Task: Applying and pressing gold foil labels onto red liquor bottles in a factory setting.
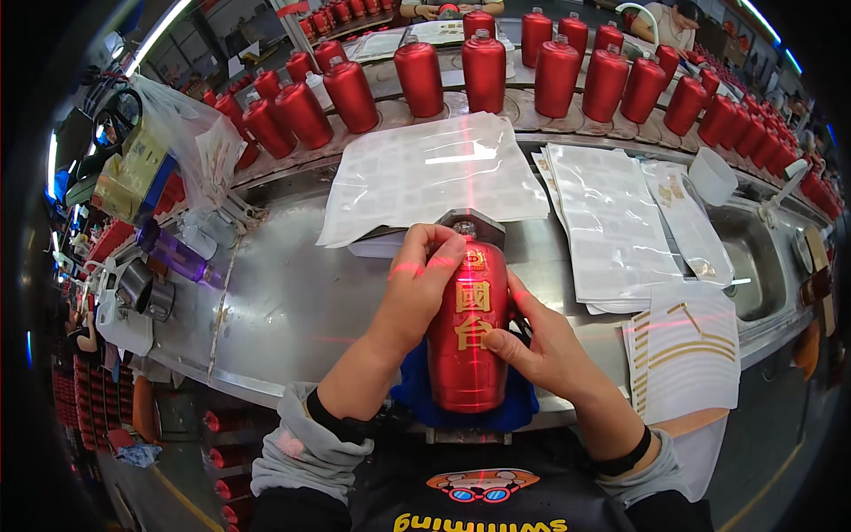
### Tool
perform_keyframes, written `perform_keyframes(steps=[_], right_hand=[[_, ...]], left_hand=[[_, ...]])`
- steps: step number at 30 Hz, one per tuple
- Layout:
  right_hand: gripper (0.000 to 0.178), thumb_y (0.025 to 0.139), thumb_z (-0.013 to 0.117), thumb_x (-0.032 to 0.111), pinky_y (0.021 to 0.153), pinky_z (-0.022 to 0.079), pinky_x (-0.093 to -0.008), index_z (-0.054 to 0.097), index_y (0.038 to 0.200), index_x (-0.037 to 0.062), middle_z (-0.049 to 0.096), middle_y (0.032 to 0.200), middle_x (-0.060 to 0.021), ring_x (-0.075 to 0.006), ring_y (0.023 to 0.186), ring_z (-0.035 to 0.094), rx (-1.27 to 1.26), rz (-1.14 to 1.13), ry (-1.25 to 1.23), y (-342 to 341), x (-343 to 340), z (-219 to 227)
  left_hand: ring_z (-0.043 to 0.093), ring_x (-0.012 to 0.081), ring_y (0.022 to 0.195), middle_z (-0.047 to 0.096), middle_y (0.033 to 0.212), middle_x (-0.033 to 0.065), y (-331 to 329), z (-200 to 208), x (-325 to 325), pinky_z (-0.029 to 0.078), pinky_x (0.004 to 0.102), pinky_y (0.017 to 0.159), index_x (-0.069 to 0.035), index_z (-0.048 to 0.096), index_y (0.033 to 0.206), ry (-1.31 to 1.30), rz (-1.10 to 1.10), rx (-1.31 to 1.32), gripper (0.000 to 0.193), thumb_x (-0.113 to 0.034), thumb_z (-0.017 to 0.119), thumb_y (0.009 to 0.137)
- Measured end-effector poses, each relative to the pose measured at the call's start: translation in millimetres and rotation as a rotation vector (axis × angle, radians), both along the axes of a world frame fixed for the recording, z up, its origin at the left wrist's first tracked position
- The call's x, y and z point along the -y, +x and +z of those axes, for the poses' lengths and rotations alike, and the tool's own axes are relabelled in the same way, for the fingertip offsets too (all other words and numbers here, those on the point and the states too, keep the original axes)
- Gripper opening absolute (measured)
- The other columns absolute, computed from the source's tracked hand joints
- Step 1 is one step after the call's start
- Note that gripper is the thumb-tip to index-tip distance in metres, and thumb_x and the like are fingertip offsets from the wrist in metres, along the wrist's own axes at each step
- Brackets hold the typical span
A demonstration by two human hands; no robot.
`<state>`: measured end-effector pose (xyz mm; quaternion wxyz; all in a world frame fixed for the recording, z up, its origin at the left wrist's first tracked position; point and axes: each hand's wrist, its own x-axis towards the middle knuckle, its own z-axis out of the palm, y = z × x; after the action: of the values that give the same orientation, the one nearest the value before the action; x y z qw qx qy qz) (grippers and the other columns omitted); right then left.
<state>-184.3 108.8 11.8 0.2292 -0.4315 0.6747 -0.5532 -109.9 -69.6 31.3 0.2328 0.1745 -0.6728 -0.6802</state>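
Observation:
A glossy red bottle [470, 381] with gold characters down its front lies before me, its neck pointing away into a dark angular holder [483, 226]. Beneath its base is a blue cloth [412, 381]. My left hand [425, 275] is closed about the bottle's upper left side, fingers near the neck. My right hand [545, 346] grips the lower right side, with the thumb on the front by the lower character. Red laser lines cross the bottle and both hands. Just beyond the holder lies a clear-coated white sheet [425, 173].
Many red bottles [483, 75] line a curved conveyor [443, 111] behind the metal bench [275, 301]. Stacked sheets [612, 222] and a gold-striped decal sheet [683, 350] lie at right, near a sink [753, 257]. A purple bottle [177, 253] stands left. Other people sit across.

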Motion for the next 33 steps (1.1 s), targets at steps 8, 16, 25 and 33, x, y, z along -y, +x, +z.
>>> perform_keyframes(steps=[8, 16, 25, 33], right_hand=[[0.088, 0.086, 0.067, 0.046, 0.097, 0.044, -0.0383, 0.03, 0.141, -0.0127, 0.054, 0.124, -0.0308, -0.0361, 0.117, 0.056, 0.018, -0.001, 0.009, 1.8, -0.5, 3.7], [0.088, 0.087, 0.067, 0.046, 0.096, 0.045, -0.0382, 0.03, 0.14, -0.0129, 0.055, 0.122, -0.0308, -0.036, 0.116, 0.056, 0.0, -0.01, 0.005, 1.5, -0.7, 2.3], [0.087, 0.087, 0.068, 0.043, 0.096, 0.044, -0.0383, 0.029, 0.141, -0.0126, 0.055, 0.122, -0.0305, -0.0358, 0.116, 0.056, 0.004, 0.011, 0.022, 0.7, -0.8, 2.6], [0.085, 0.087, 0.068, 0.04, 0.097, 0.044, -0.0377, 0.028, 0.142, -0.0121, 0.055, 0.123, -0.0297, -0.034, 0.117, 0.056, 0.06, 0.029, -0.001, 1.7, -0.7, 11.5]], left_hand=[[0.053, 0.011, 0.09, 0.057, 0.098, 0.0063, -1.3, -3.5, 0.9, 0.046, 0.0259, 0.082, 0.0, 0.054, 0.105, 0.01, -0.01, -0.019, 0.026, -0.022, 0.062, 0.093], [0.053, 0.0101, 0.094, 0.054, 0.103, 0.0056, -1.5, -2.2, 1.9, 0.045, 0.025, 0.086, -0.002, 0.049, 0.113, -0.12, -0.033, 0.086, 0.028, -0.02, 0.059, 0.094], [0.059, 0.0179, 0.098, 0.061, 0.113, 0.0149, 15.8, -1.6, 12.9, 0.046, 0.0313, 0.089, 0.001, 0.052, 0.122, -0.763, -0.014, -0.305, 0.039, -0.027, 0.059, 0.095], [0.057, 0.0272, 0.107, 0.058, 0.117, 0.017, 18.6, 3.5, 13.8, 0.046, 0.0338, 0.09, -0.002, 0.055, 0.125, -0.454, -0.036, -0.342, 0.034, -0.016, 0.056, 0.095]])
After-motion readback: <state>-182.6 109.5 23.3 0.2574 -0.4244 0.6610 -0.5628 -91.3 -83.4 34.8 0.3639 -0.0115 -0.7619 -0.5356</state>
